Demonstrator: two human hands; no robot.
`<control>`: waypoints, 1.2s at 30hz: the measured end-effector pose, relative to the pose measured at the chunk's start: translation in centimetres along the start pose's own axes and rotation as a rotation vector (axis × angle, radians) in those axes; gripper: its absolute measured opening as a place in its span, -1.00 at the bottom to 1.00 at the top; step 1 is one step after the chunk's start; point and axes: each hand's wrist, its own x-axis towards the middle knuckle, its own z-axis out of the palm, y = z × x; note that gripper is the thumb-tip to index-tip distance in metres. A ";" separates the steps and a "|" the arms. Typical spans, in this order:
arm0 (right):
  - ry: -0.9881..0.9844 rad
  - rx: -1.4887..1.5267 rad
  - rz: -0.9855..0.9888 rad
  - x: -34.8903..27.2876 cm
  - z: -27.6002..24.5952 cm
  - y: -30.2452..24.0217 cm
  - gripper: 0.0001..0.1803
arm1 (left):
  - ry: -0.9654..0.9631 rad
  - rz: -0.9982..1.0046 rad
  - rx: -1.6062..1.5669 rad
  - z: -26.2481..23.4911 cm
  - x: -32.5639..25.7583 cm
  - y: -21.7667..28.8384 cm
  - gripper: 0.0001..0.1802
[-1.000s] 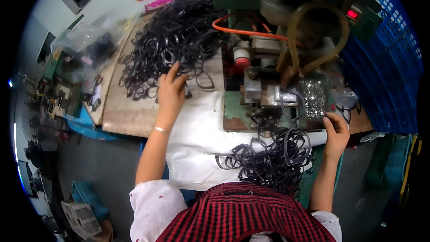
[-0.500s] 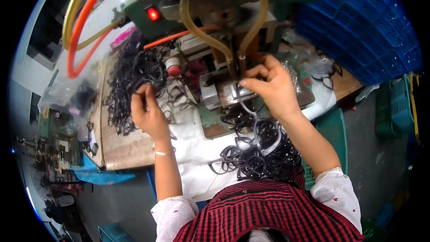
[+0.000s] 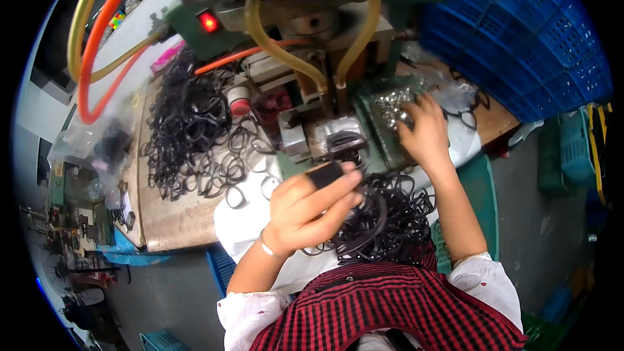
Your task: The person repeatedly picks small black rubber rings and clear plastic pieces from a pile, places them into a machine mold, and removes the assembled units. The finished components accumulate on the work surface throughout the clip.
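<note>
My left hand is closed in front of the machine's metal fixture, its fingertips pinched on a dark eyeglass frame, mostly hidden and blurred. A flat black patch shows across its fingers. Against the fixture is a dark, rim-like piece. To the right, my right hand reaches into a green tray of small shiny metal parts, thumb and fingers apart. Below the hands, a heap of black eyeglass frames lies near the apron. Another big pile of frames covers the table's left side.
The green machine stands ahead with yellowish hoses, an orange hose and a lit red switch. A white jar with a red base sits left of the fixture. Blue crates are stacked at right.
My left hand has come from the left pile to the front of the fixture. My right hand has left the fixture for the parts tray. The grey frame no longer hangs from the fixture.
</note>
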 end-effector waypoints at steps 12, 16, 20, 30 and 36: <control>0.100 0.370 0.112 1.0 2.0 3.3 -0.87 | 0.028 0.074 0.055 3.2 -0.1 -1.8 -0.74; 0.085 0.425 0.137 0.8 1.8 2.9 -0.79 | 0.064 0.014 0.027 3.0 -0.5 -1.0 -0.74; 0.086 0.667 0.318 -0.4 0.8 2.3 -0.85 | 0.108 -0.261 0.040 2.4 -3.4 3.3 -0.72; 0.173 1.262 0.506 1.4 4.2 0.7 -0.81 | 0.178 -0.740 0.668 -7.4 -2.5 -1.2 -0.88; 0.096 1.015 0.307 0.4 2.5 -1.0 -0.85 | -0.235 -1.101 0.729 -0.9 -12.3 -6.8 -0.78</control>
